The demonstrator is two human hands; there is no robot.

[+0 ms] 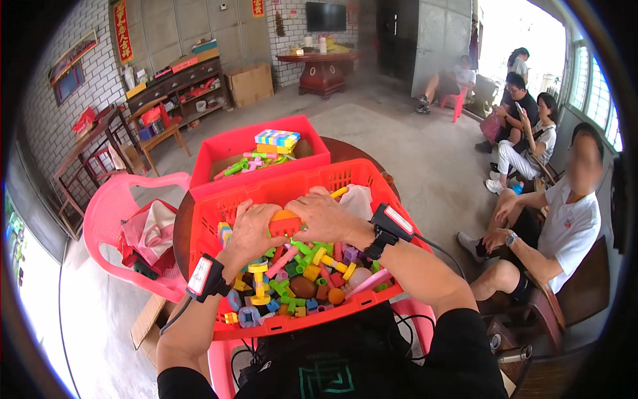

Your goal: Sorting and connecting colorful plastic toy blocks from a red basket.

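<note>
Between my two hands is an orange-and-red toy block (284, 224), just over the near red basket. My left hand (251, 231) grips its left side with curled fingers. From the right, my right hand (327, 214) has its fingers closed against the same piece; the fingers partly cover it, so its full shape is hidden. Below them the red plastic basket (292, 326) holds a heap of colourful toy pieces: yellow peg-like parts (259, 284), green tube connectors (309, 255), a brown ball (302, 287) and small blocks. A whitish bag (357, 201) lies at its far right corner.
A second red bin (259, 178) stands behind the basket, with a stack of pastel blocks (278, 138) inside. Both rest on a round brown table (355, 156). A pink chair (100, 213) bearing bags is at left. Several people sit along the right, the nearest person (571, 219) close by.
</note>
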